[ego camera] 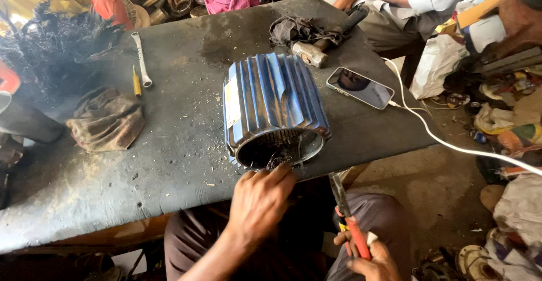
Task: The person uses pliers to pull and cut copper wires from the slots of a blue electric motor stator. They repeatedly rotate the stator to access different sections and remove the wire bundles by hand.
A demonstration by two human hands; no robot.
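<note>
Rag (107,120) and wrench (141,58), well left of blue motor housing (274,106), parked out of reach. Housing on its side mid-table (169,162), mouth nearward, letting left hand (259,202) pinch wires inside. Right hand (372,261), just right below, closed around red-handled pliers (350,219), kept ready.

Blue ribbed metal motor housing (275,103) with a pale side label on a dark grey workbench top (169,145); red-handled pliers (351,224); white charging cable (446,140); brown crumpled rag (105,118); yellow-handled screwdriver (136,81)
</note>
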